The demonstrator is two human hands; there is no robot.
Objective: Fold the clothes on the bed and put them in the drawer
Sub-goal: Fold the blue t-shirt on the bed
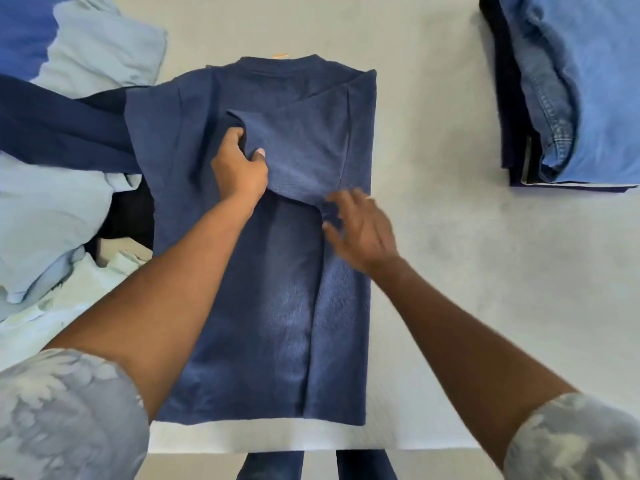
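While the left hand point(239, 168) pinches the short sleeve point(301, 150) of the navy T-shirt point(277, 323) between thumb and curled fingers, its grip closed on a bunch of that cloth, the right hand point(360, 230) lies open with fingers spread, blurred, at the lower edge of the same sleeve. The T-shirt lies flat and lengthwise on the white bed point(450, 271), collar away from the person. Its right side is turned in over the middle; its left side and other sleeve are spread out, unfolded.

By my reading, the step in hand is laying the right sleeve flat on the folded-in panel. The next move calls for releasing that sleeve smooth, then turning the left side in to match before doubling the shirt from hem to collar.

A stack of folded denim and dark clothes point(571, 98) sits far right; a loose pile of light and dark blue garments point(52, 202) waits at the left. No drawer shows.
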